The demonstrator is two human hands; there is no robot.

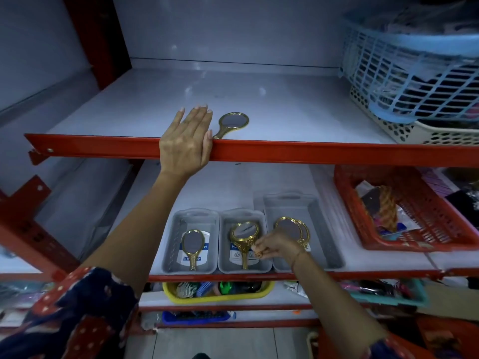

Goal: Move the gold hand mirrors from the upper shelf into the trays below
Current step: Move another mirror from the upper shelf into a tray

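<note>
Head view: one gold hand mirror (pixel 231 123) lies flat on the upper shelf (pixel 285 112), glass up, its handle pointing toward the shelf's red front rail (pixel 311 154) and reaching almost to the edge. The left hand (pixel 185 143) lies flat and open, palm down, over that rail just beside the mirror, fingers stretched onto the shelf board and the thumb close to the tip of the handle; whether they touch cannot be told.

On the shelf below stand three grey trays side by side. The left tray (pixel 190 242) holds one mirror (pixel 192 246) lying flat on a white label, handle toward the front. In the middle tray (pixel 244 242) a second mirror (pixel 244 239) stands tilted, head up and toward the back, handle down toward the front. The right hand (pixel 276 246) is closed in a pinch right beside this mirror's neck, fingertips at the boundary of the middle and right trays; whether it grips the mirror itself is not clear. The right tray (pixel 303 231), set a little further back than the other two, holds two more mirrors (pixel 293 229), overlapping and leaning, partly hidden behind the right hand.

Outward, a red mesh basket (pixel 404 211) full of mixed goods sits to the right of the trays. On the upper shelf's right end a blue lattice basket (pixel 414 73) rests on a cream perforated one (pixel 420 133). Lower down, a yellow tray (pixel 217 291) holds combs and brushes.
</note>
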